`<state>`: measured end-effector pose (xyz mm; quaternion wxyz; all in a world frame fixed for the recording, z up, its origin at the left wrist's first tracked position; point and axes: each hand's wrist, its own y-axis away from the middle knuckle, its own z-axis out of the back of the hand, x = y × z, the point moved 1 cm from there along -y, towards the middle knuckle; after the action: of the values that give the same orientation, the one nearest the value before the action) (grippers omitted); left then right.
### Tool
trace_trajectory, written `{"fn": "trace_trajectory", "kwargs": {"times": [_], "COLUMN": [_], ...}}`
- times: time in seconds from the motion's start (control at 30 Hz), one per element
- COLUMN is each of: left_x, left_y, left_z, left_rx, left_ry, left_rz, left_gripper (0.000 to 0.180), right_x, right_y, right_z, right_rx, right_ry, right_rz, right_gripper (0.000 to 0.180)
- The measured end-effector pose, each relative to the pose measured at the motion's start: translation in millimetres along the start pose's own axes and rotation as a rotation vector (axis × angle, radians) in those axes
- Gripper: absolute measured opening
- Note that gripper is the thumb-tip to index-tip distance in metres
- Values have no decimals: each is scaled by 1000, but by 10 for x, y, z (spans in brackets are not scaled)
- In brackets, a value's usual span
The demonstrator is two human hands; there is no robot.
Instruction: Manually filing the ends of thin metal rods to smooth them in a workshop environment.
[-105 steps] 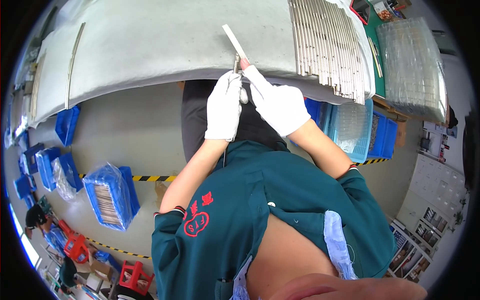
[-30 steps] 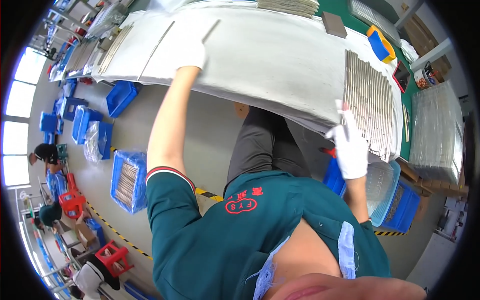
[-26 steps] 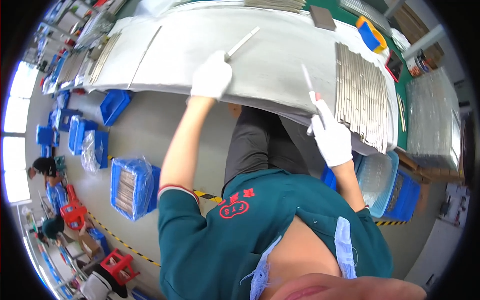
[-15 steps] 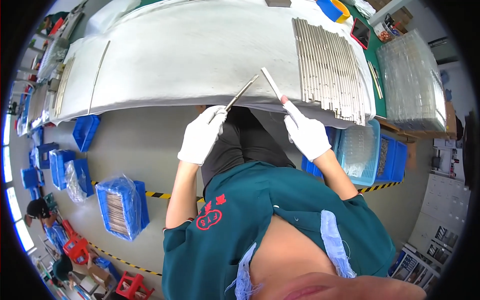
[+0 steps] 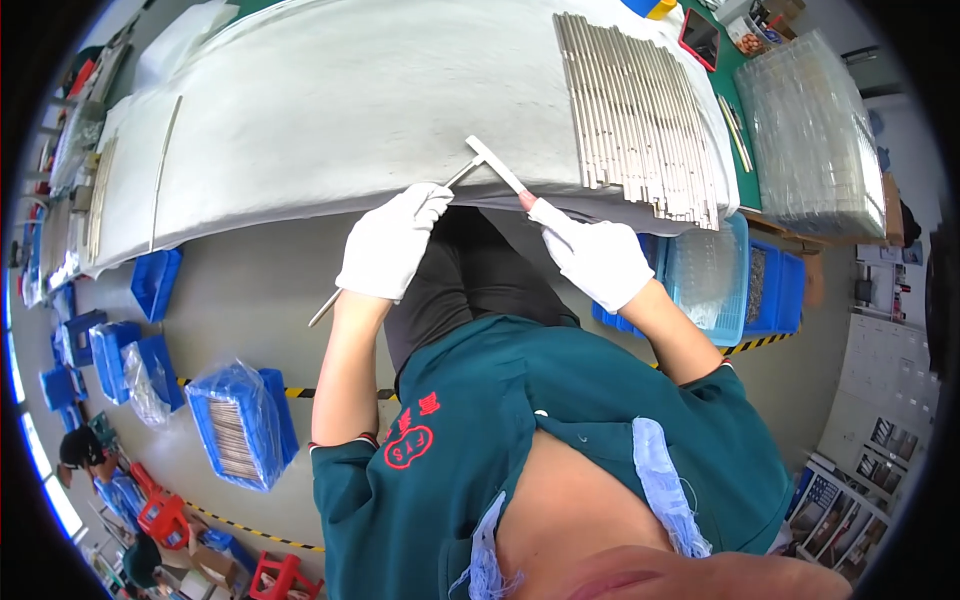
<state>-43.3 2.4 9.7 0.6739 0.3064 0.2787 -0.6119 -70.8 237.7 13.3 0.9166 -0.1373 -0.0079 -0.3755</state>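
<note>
Grip of the left hand [image 5: 385, 248], white-gloved, closed around a slim silvery metal rod [image 5: 461, 175]; the white-gloved right hand [image 5: 600, 262] pinches a flat white strip [image 5: 496, 167].
From the head, the rod's far tip meets the strip over the near edge of the white-covered tabletop [image 5: 350, 110]; right of them lies a row of silvery metal rods [image 5: 640, 120].

Slim rod [image 5: 463, 173], middle hidden by left hand [image 5: 390, 245]
</note>
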Motion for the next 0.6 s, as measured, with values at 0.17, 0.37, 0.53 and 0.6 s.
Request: {"fn": "trace_trajectory", "kwargs": {"times": [0.17,0.37,0.53,0.6], "left_x": [88,12,76,45], "left_y": [12,42,50,56], "left_z": [-46,-45,-80,-65], "left_rx": [-81,-109,-113,-122], "left_ry": [-192,-286,-281,-321], "left_rz": [-139,-145,-173,-164], "left_gripper": [21,22,23,23], "right_x": [83,124,97,82], "right_y": [-51,-132,-92,-251], "right_z": [82,-95,-2,-75], "right_rx": [87,27,104,19], "right_ry": [35,-26,45,6], "right_rz": [-8,-24,-5,-3], "right_gripper": [51,54,50,51]}}
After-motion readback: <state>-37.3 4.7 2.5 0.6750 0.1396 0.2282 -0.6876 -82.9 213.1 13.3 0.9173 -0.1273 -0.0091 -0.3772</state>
